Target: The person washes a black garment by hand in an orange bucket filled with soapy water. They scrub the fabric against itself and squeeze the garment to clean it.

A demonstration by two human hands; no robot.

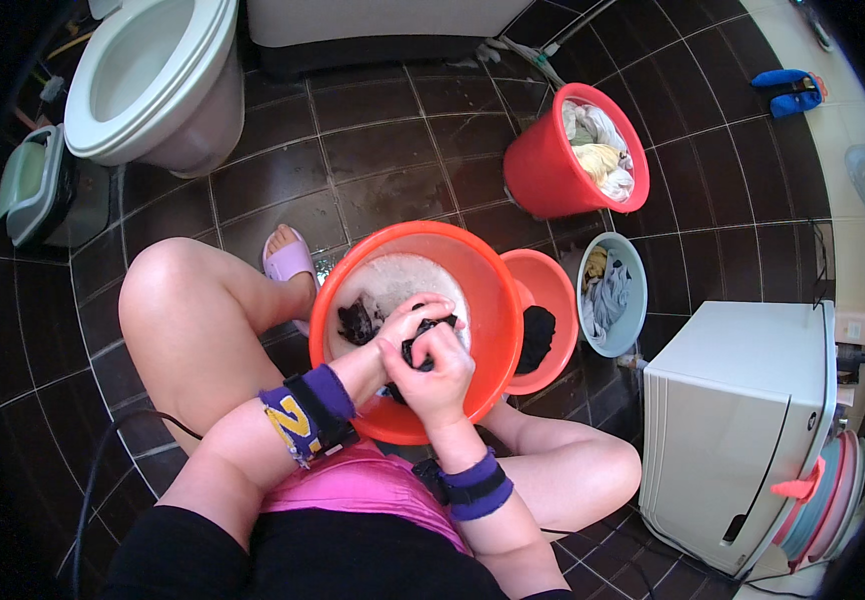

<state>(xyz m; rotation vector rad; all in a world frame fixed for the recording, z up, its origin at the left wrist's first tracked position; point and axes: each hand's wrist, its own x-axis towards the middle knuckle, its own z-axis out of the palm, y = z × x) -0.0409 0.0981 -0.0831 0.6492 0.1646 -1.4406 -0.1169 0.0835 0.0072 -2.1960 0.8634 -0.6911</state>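
Observation:
A large orange-red basin (495, 300) stands between my legs, with whitish sudsy water (403, 277) in it. Over the basin, my left hand (415, 322) and my right hand (435, 375) are close together, fingers closed round a bunched black cloth (410, 353). Parts of the cloth show between the fingers; the rest is hidden by my hands. A dark, wet piece of fabric (359, 320) floats in the suds to the left of my hands. Both forearms wear purple bands.
Right of the large basin is a smaller coral basin (565, 325) holding black cloth (537, 340). Beyond are a light blue basin (636, 300) and a red bucket (533, 178), both with laundry. A white cabinet (718, 385) stands right, a toilet (188, 125) and bin (78, 205) far left.

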